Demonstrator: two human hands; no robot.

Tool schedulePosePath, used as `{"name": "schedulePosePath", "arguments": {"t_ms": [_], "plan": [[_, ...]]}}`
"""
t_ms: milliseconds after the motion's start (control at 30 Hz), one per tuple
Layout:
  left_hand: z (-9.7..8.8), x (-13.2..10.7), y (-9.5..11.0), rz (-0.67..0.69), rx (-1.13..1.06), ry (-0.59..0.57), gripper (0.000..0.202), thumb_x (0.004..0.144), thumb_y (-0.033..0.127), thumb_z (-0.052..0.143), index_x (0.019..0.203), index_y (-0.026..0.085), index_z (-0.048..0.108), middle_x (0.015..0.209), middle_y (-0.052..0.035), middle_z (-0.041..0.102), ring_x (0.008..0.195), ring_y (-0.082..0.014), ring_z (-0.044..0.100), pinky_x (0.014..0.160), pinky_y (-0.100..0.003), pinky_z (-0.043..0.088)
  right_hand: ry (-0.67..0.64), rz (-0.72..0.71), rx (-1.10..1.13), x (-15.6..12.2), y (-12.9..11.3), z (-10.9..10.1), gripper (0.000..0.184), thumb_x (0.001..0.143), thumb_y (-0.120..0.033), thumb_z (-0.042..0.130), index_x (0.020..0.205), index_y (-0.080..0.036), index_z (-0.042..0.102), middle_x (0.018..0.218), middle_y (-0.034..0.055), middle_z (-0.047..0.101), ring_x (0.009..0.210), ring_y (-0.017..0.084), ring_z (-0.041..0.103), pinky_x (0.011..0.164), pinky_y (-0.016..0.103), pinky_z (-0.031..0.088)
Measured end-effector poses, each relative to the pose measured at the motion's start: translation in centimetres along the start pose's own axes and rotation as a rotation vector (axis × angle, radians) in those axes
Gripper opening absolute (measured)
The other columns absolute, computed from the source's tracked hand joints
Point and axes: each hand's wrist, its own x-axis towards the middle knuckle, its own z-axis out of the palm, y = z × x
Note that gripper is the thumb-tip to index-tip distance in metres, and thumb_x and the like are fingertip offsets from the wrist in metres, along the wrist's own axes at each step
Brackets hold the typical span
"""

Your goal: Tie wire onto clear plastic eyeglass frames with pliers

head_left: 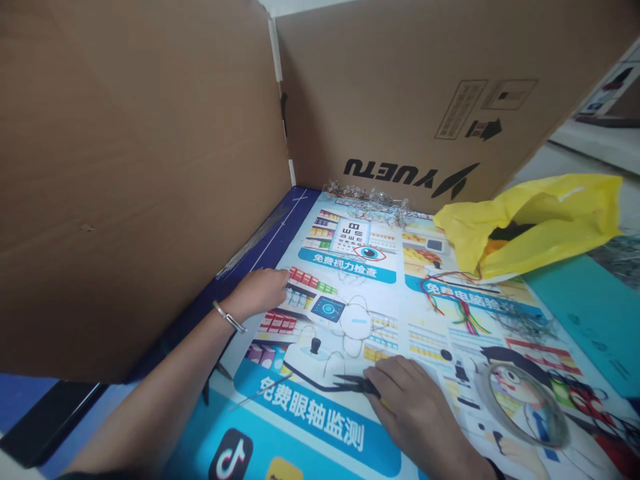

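Note:
My left hand [265, 290], with a silver bangle at its wrist, is closed over the printed poster sheet [320, 373]. Its fingertips are turned away, and what they hold, if anything, is hidden. In my right hand [413, 400] is a pair of needle-nose pliers [353, 383], dark jaws pointing left and slightly parted. A thin bent wire [327, 363] curves up close to the jaws. Another wire figure [357, 320] of loops lies on the print between both hands. A straight thin rod [263, 390] rests left of the pliers.
Cardboard panels [400, 100] stand at the left and back. Tangled clear wire pieces [375, 200] lie along the back panel. At right are a yellow bag [530, 227], coloured threads [467, 317], a wire coil [560, 427] and a teal sheet [590, 320].

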Motion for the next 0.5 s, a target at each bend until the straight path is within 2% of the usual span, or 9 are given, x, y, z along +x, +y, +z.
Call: {"name": "schedulePosePath", "arguments": {"t_ms": [200,267,400,500], "plan": [[-0.7,-0.5,1.3,0.069,-0.223,0.068,0.01,0.078,0.015,0.04,0.077,0.019,0.049,0.066,0.0011,0.057,0.061,-0.0136,0.053,0.054,-0.023,0.036,0.029,-0.003,-0.01,0.3,-0.1,-0.4,0.018,0.088,-0.021,0.044,0.091,-0.018,0.062,0.081,0.0049,0.062,0.079,0.019,0.053,0.071,0.033,0.041],[-0.9,-0.9,2.1,0.113,-0.382,0.066,0.007,0.079,0.017,0.042,0.078,0.019,0.048,0.069,0.0022,0.057,0.062,-0.0114,0.052,0.055,-0.021,0.038,0.06,-0.012,-0.031,0.5,0.1,-0.6,0.017,0.087,-0.02,0.045,0.092,-0.017,0.061,0.083,0.0053,0.062,0.079,0.019,0.053,0.072,0.033,0.041],[-1.2,-1.9,3.9,0.177,-0.845,-0.006,0.006,0.078,0.02,0.05,0.082,0.017,0.054,0.074,0.0017,0.056,0.066,-0.011,0.054,0.059,-0.021,0.043,0.108,-0.015,-0.092,0.7,0.7,-1.3,0.015,0.086,-0.019,0.047,0.093,-0.015,0.06,0.084,0.0067,0.062,0.08,0.02,0.053,0.073,0.034,0.041],[-1.0,-2.4,5.0,0.161,-0.943,-0.104,0.018,0.08,0.024,0.051,0.094,0.017,0.06,0.073,0.0008,0.058,0.064,-0.0116,0.056,0.058,-0.022,0.044,0.13,0.003,-0.13,0.8,1.1,-1.7,0.014,0.085,-0.019,0.048,0.093,-0.015,0.06,0.084,0.0072,0.061,0.081,0.021,0.052,0.073,0.035,0.041]]}}
